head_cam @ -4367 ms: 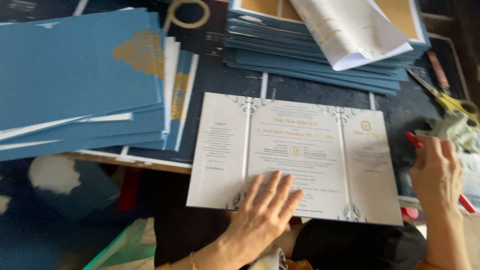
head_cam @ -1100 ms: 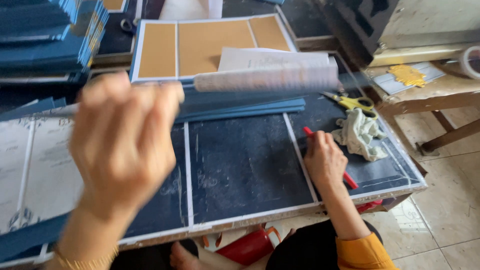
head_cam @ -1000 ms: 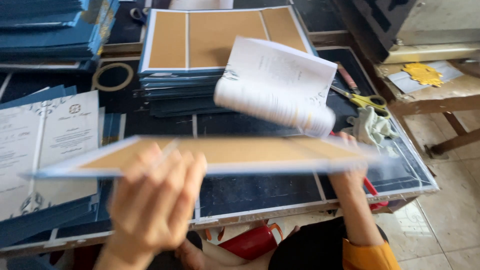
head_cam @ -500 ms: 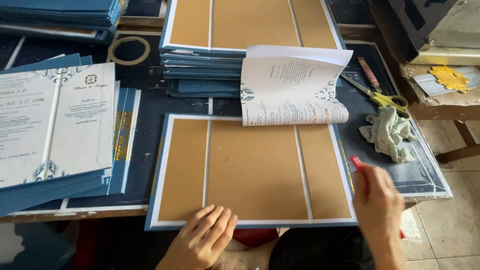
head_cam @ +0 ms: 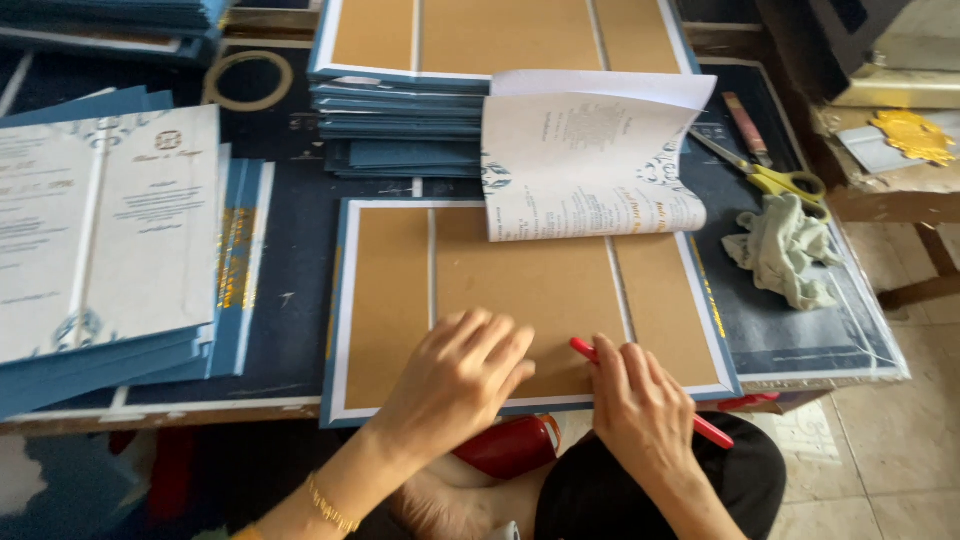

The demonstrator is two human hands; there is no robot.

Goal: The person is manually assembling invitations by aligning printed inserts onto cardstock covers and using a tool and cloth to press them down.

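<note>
Work surface: a low table (head_cam: 300,300) topped in dark navy sheet, scuffed and chalky, its front edge worn; pale tiled floor (head_cam: 880,450) to the far right.

Far left: a fanned stack of blue card folders (head_cam: 120,360), matte, with gold print showing at the edges; on top, a white printed card (head_cam: 110,230) with ornamental blue corners.

Behind it: a flat tan tape ring (head_cam: 248,80) lying on the navy sheet.

Centre back: a tall pile of blue folders (head_cam: 400,130), the top one (head_cam: 500,35) opened face down, brown board panels edged in white.

Centre front: the opened folder (head_cam: 400,300) I am working on, three kraft-brown board panels with narrow white gutters and a blue border, lying flat and overhanging the table's front edge.

My left hand (head_cam: 455,380): palm down, fingers spread loosely, pressing the middle panel, grasping nothing.

Above it: a curled bundle of white printed sheets (head_cam: 590,160), resting half on the back pile and half on my folder.

My right hand (head_cam: 640,410): fingers closed around a slim red tool (head_cam: 585,349), its tip on the board.

Right: yellow-handled scissors (head_cam: 780,180), then a crumpled pale green rag (head_cam: 785,250), soft and creased
</note>
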